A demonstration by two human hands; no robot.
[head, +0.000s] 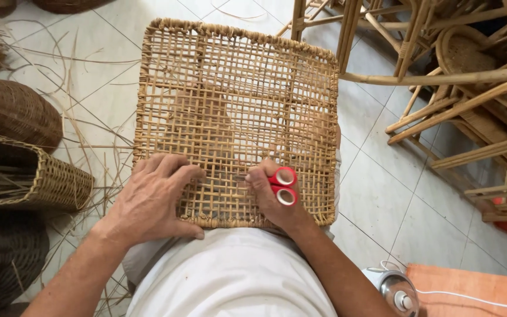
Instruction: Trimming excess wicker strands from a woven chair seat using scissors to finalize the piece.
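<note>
A square woven rattan panel with an open lattice and a braided rim rests on my lap, tilted away from me. My left hand lies flat on its near left part, fingers spread over the weave and thumb at the near rim. My right hand grips red-handled scissors at the near right part of the panel. The blades point left onto the lattice and are mostly hidden by my fingers.
Woven baskets and loose rattan strands lie on the tiled floor at the left. Bare rattan chair frames stand stacked at the right. A small white fan with a cord sits near an orange mat at the bottom right.
</note>
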